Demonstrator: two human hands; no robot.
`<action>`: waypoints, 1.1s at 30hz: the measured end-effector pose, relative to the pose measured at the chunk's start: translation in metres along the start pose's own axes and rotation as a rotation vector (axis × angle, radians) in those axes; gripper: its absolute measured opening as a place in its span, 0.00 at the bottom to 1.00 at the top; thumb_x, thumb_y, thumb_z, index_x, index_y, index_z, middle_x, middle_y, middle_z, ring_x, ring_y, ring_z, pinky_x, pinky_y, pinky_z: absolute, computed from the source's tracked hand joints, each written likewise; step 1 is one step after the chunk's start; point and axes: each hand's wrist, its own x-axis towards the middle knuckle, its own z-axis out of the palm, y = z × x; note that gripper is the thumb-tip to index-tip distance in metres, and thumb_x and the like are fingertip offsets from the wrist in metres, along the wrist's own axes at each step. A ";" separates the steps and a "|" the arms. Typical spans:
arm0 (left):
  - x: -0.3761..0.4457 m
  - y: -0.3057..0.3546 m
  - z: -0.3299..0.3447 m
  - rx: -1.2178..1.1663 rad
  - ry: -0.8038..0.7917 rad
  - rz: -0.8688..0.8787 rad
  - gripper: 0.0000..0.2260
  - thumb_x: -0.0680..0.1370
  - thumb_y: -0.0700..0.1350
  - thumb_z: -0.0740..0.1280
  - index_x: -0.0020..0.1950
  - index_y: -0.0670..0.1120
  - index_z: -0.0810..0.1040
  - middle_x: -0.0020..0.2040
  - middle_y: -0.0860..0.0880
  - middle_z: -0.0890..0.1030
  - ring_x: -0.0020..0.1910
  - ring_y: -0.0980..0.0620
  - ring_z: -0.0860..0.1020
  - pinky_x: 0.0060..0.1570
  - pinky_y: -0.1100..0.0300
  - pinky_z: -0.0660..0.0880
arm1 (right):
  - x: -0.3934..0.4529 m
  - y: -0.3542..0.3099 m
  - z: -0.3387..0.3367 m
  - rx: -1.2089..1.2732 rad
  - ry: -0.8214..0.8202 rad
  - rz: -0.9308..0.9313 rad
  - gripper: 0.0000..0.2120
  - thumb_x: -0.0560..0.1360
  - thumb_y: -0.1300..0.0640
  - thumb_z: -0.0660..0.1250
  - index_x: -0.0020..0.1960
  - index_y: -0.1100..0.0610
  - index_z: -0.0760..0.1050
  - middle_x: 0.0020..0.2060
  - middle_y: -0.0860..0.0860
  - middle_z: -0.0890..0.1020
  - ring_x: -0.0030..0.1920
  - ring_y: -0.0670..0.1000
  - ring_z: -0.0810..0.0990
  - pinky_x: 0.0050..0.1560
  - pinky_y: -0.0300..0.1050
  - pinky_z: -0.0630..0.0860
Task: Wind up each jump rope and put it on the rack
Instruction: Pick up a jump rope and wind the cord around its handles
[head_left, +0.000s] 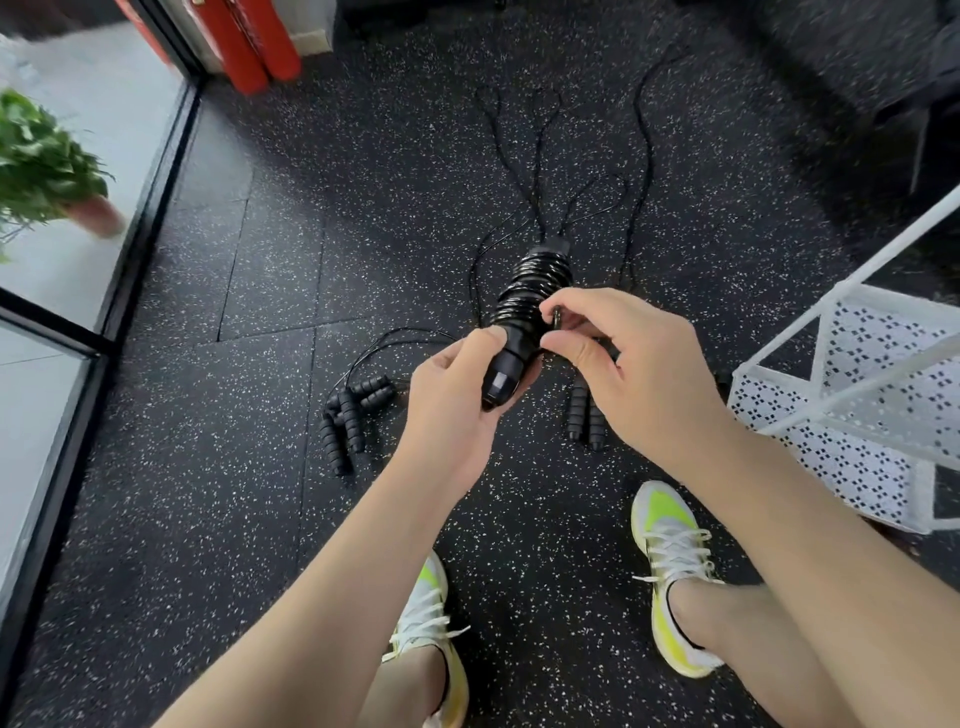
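Black cord sits coiled round the handles (511, 358), gripped by the left hand (457, 400) while the right hand (618, 364) pinches the cord end (557, 318) to secure it.

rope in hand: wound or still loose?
Mostly wound. Coils wrap the handles held by the left hand; the right hand pinches the cord, with some still trailing to the floor.

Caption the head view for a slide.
Left hand grips wound jump rope handles while right hand pinches the cord; more ropes lie on the floor.
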 end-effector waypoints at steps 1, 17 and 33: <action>0.000 0.000 0.001 0.006 -0.005 0.007 0.07 0.82 0.36 0.64 0.53 0.35 0.81 0.53 0.39 0.86 0.50 0.44 0.86 0.64 0.42 0.78 | -0.001 0.000 0.001 -0.006 0.027 -0.012 0.07 0.80 0.59 0.69 0.57 0.59 0.81 0.46 0.50 0.83 0.45 0.44 0.79 0.48 0.28 0.71; -0.012 -0.011 0.006 0.638 0.078 0.319 0.18 0.79 0.47 0.71 0.42 0.73 0.79 0.41 0.63 0.81 0.43 0.60 0.78 0.49 0.63 0.75 | 0.002 0.009 0.001 0.069 0.034 -0.123 0.11 0.74 0.65 0.75 0.56 0.61 0.85 0.46 0.52 0.86 0.45 0.42 0.82 0.51 0.30 0.77; -0.026 -0.003 0.009 0.912 0.119 0.426 0.29 0.76 0.46 0.74 0.76 0.52 0.71 0.55 0.64 0.81 0.54 0.72 0.77 0.59 0.74 0.72 | 0.004 0.011 -0.006 -0.008 0.040 -0.097 0.07 0.75 0.65 0.74 0.51 0.58 0.86 0.46 0.49 0.83 0.47 0.42 0.80 0.53 0.29 0.72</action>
